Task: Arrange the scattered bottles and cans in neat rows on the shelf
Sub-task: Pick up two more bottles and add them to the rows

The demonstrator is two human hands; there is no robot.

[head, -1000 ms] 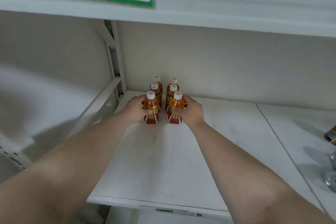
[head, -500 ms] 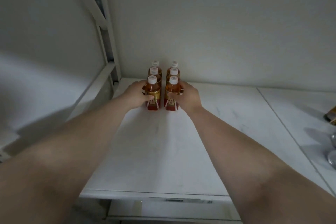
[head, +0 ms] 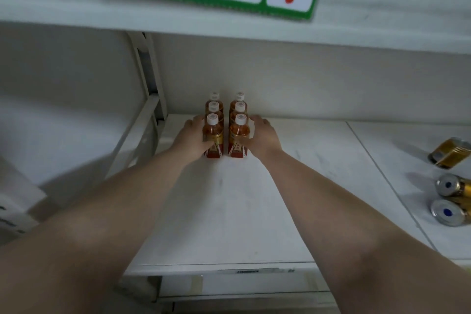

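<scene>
hands unmoved: left (head: pixel 190 138), right (head: pixel 263 139) gripping front bottles (head: pixel 213 132) | bottles 6 | cans (head: pixel 449 152) 3

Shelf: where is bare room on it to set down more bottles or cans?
Bare: the shelf from the front left bottle and front right bottle forward to its edge, and the stretch between the right hand and the lying cans. Crowded: the back left corner, where the left hand and right hand hold the front pair of six bottles.
</scene>
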